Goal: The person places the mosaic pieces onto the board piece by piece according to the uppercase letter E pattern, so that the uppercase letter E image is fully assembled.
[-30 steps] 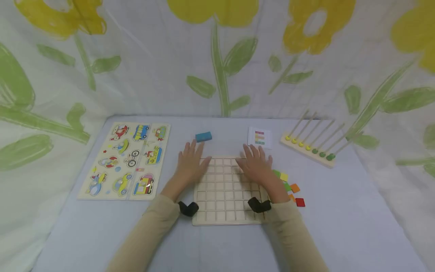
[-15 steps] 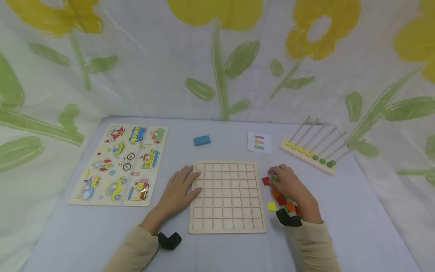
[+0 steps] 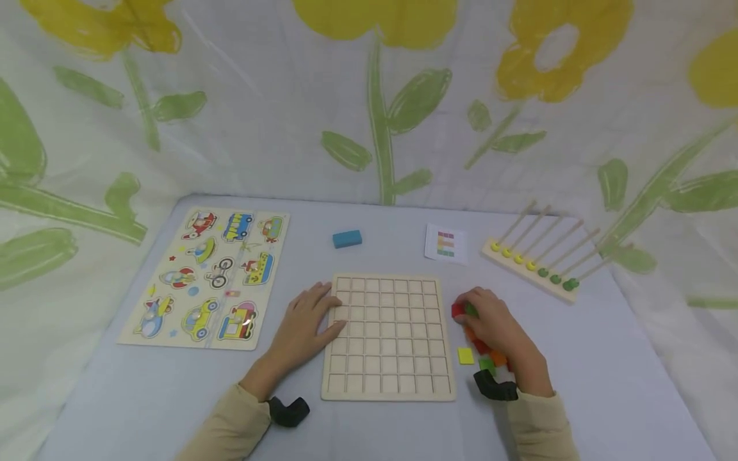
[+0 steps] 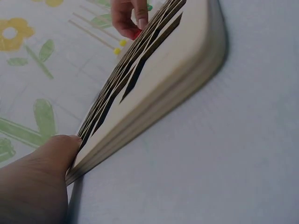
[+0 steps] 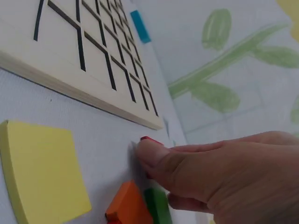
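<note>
A wooden grid board (image 3: 389, 395) lies flat in the middle of the table. My left hand (image 3: 302, 330) rests at its left edge, thumb and fingertips over the rim, fingers relaxed. To the right of the board, my right hand (image 3: 487, 317) pinches a red square tile (image 3: 457, 310) between thumb and fingers. Only slivers of that tile show past the thumb in the right wrist view. Under and beside this hand lie several loose tiles, among them a yellow tile (image 5: 44, 172), an orange tile (image 5: 128, 205) and a green tile (image 5: 159, 205).
A picture puzzle board (image 3: 202, 282) with vehicles lies at the left. Behind the grid board are a blue block (image 3: 347, 239) and a white card (image 3: 446, 244) printed with coloured squares. A peg rack (image 3: 529, 272) with yellow and green beads stands at the back right.
Both hands have left the board's top. The left moved to its left edge; the right went to the tiles on the right and now pinches a red one.
</note>
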